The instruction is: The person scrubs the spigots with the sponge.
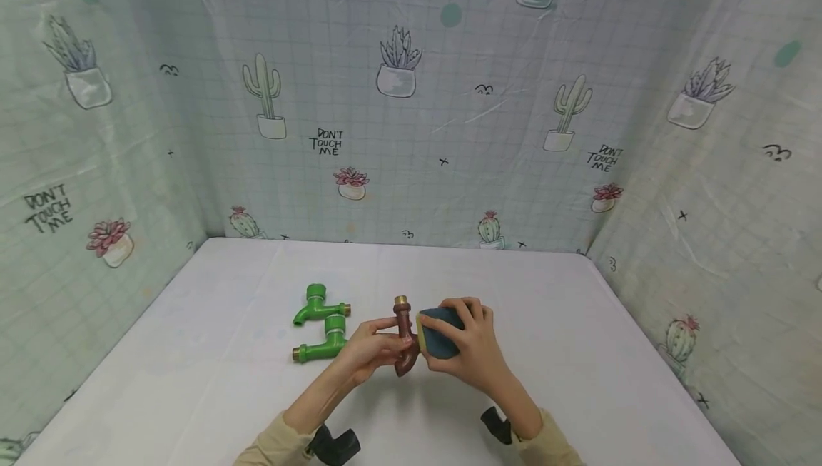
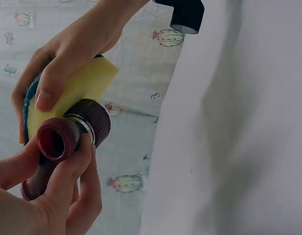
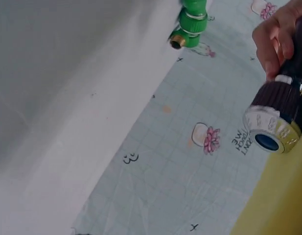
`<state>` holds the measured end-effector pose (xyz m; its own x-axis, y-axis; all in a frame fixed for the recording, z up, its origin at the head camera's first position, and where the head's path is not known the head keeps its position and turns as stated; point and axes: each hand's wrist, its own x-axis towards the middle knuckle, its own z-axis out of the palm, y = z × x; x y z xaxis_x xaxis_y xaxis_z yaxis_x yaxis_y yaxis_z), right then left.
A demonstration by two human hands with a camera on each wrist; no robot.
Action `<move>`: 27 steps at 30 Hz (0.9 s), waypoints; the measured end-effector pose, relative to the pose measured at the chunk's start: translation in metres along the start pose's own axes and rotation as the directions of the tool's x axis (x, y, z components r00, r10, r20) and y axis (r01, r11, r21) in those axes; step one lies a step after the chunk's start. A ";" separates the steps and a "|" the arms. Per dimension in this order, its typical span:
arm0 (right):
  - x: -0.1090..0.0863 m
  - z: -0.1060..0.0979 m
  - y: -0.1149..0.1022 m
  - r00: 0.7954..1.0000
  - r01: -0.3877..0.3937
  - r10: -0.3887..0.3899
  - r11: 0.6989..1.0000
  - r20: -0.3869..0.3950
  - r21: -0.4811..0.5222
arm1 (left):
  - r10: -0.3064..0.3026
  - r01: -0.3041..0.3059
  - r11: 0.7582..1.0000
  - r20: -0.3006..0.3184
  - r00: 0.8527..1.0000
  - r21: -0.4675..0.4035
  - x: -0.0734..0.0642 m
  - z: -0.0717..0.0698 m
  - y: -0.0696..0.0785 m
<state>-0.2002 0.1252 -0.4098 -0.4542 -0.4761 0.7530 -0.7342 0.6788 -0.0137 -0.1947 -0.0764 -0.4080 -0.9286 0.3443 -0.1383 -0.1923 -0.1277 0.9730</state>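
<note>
A brown faucet (image 1: 404, 323) with a brass threaded end is held up by my left hand (image 1: 374, 349), its fingers and thumb gripping the body. The left wrist view shows its round spout opening and ribbed knob (image 2: 98, 120). My right hand (image 1: 474, 343) grips a sponge (image 1: 440, 332), dark blue on one side and yellow on the other. The sponge's yellow side (image 2: 82, 93) lies right against the faucet near the knob. In the right wrist view, the knob's silvery end (image 3: 268, 129) overlaps the yellow sponge.
Two green faucets (image 1: 315, 307) lie on the white table (image 1: 257, 273), just left of my left hand. Black wrist camera mounts (image 1: 335, 446) show at both forearms. A patterned cloth (image 1: 443, 166) with cactus prints hangs behind the table and along its sides.
</note>
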 end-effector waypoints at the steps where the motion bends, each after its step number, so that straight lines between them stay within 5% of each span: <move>1: 0.002 0.001 0.001 1.000 -0.006 0.006 1.000 0.003 0.001 | -0.004 0.004 1.000 0.002 1.000 0.009 0.000 0.000 0.000; 10: 0.010 0.002 0.007 1.000 -0.025 0.025 1.000 0.006 -0.008 | -0.036 0.036 0.999 -0.049 0.998 -0.016 -0.001 0.001 -0.005; 21: -0.006 0.003 -0.002 0.975 0.220 -0.221 0.964 0.013 -0.149 | -0.097 0.061 0.977 -0.173 0.980 -0.205 0.002 0.005 -0.004; 27: -0.018 0.000 0.001 0.962 0.266 -0.272 0.950 -0.013 -0.164 | -0.125 0.082 0.941 -0.113 0.986 -0.329 0.006 0.002 -0.004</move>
<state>-0.1931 0.1347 -0.4233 -0.2311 -0.6353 0.7369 -0.7353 0.6100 0.2953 -0.1986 -0.0724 -0.4121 -0.9271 0.2504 -0.2789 -0.3612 -0.3981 0.8433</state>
